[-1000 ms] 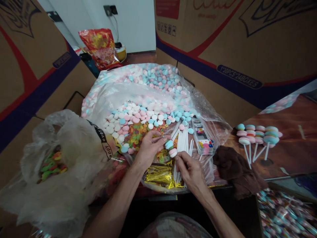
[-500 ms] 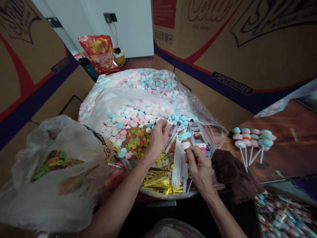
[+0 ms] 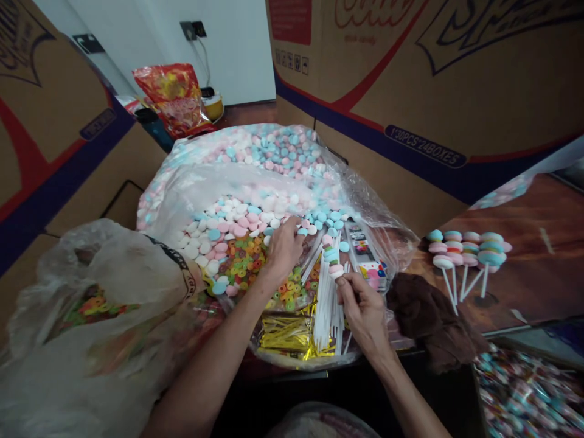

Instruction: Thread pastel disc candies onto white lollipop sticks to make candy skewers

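Gripping one candy skewer, right hand; left hand at candies, hold unclear; five lollipops nearby

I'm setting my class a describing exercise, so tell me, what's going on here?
A person is handling candy bare-handed. The right hand holds a candy stack by its lower end. The left hand is at the loose pastel candies; whether it grips one is hidden. White sticks and gold strips lie near the hands. Several stacked candies on sticks lie to the right, beyond a brown cloth.
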Demonstrator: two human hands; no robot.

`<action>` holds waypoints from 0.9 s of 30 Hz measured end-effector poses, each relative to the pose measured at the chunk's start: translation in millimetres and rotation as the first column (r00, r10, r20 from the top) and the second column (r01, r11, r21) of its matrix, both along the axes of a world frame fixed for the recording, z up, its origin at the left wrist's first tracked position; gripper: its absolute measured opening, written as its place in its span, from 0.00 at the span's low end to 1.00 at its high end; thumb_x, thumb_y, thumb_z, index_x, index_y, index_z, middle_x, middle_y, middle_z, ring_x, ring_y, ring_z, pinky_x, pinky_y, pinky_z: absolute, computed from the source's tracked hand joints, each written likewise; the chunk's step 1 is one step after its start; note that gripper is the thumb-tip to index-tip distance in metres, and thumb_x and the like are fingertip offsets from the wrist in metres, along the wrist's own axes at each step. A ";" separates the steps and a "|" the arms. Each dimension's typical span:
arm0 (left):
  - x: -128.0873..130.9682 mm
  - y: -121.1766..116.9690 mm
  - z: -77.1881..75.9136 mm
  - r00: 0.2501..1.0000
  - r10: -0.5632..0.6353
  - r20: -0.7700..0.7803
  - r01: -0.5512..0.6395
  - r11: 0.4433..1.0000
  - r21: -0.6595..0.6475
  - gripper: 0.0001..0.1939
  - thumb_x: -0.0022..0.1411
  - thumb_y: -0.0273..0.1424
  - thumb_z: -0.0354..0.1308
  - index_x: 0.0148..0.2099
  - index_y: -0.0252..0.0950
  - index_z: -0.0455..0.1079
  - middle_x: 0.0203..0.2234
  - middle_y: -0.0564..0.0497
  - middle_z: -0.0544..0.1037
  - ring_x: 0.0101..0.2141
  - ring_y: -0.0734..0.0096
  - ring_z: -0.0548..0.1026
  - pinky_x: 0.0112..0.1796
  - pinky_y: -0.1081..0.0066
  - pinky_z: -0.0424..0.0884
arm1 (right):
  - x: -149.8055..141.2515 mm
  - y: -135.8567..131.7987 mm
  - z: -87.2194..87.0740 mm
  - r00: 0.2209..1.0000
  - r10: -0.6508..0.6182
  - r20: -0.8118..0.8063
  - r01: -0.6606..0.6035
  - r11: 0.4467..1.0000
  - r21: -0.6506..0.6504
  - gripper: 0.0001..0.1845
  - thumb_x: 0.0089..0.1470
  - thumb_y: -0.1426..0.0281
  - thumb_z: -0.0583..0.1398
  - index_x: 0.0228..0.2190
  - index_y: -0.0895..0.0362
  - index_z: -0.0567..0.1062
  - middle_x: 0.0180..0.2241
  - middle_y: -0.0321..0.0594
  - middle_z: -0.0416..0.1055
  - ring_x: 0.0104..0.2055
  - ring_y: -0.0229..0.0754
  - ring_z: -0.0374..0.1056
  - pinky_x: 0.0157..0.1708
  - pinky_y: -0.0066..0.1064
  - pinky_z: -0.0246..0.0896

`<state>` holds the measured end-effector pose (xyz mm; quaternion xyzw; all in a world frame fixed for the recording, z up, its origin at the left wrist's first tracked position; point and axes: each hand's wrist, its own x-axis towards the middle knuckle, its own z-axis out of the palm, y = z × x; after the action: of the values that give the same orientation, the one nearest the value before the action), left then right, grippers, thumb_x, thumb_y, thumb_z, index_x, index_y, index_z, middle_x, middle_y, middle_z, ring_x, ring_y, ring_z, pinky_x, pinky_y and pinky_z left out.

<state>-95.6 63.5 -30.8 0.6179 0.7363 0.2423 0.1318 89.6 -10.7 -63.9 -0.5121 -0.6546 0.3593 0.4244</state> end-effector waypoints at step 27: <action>2.1 5.5 2.7 0.949 -0.231 -0.213 0.240 0.971 0.017 0.16 0.61 0.20 0.47 0.49 0.34 0.68 0.44 0.39 0.73 0.48 0.54 0.68 0.47 0.60 0.67 | 0.5 0.1 -2.9 1.000 0.001 0.031 -0.001 1.000 0.005 0.13 0.63 0.65 0.54 0.27 0.56 0.70 0.19 0.29 0.60 0.19 0.33 0.55 0.20 0.24 0.49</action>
<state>-93.5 69.0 -28.2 0.7262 0.6616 0.1738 0.0683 90.1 -10.6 -66.8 -0.5162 -0.6625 0.3499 0.4150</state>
